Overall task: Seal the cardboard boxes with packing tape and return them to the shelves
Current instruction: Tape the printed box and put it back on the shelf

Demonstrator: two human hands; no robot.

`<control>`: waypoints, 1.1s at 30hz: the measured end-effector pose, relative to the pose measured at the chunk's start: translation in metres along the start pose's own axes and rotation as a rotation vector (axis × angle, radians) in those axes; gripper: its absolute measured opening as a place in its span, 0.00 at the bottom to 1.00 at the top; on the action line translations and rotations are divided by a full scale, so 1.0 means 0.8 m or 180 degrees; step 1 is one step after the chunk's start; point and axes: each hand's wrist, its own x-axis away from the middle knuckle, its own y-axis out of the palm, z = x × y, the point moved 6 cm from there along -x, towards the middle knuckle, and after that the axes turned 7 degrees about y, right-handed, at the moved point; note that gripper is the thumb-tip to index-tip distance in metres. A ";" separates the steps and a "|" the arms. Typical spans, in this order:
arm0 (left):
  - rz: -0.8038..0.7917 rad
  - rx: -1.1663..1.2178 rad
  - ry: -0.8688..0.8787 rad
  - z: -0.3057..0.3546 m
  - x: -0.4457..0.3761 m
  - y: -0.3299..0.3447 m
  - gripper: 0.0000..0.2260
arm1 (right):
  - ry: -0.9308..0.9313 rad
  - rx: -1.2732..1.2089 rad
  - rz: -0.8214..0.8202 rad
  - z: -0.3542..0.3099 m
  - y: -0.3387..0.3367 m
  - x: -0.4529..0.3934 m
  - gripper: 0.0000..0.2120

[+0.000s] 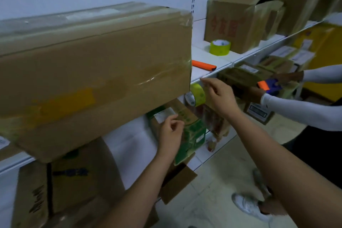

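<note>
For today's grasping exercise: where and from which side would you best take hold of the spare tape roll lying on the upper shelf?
Grip the spare tape roll by its outer rim, coming from above: it lies flat with its core hole facing up, and the box behind blocks a rear approach.

White shelf (218, 65) and its load.
A long taped cardboard box (92, 72), an orange cutter (203, 65), a yellow-green tape roll (219, 47) and a red-lettered box (238, 22) rest directly on it.

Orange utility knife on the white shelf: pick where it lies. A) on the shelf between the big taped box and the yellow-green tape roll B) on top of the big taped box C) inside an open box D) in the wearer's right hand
A: the orange utility knife lies flat on the shelf, right of the big taped box and in front of the yellow-green tape roll.
</note>
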 end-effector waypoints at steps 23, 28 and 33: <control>0.0578 0.2565 -0.1338 0.038 -0.164 0.144 0.15 | -0.0868 0.0164 -0.1623 0.062 0.085 -0.174 0.21; 0.0283 0.2300 -0.1444 0.026 -0.107 0.164 0.07 | -0.0459 -0.0071 -0.1657 0.054 0.075 -0.177 0.20; 0.0428 0.1569 -0.0970 0.010 -0.094 0.144 0.05 | -0.0750 0.0249 -0.0766 0.042 0.048 -0.187 0.18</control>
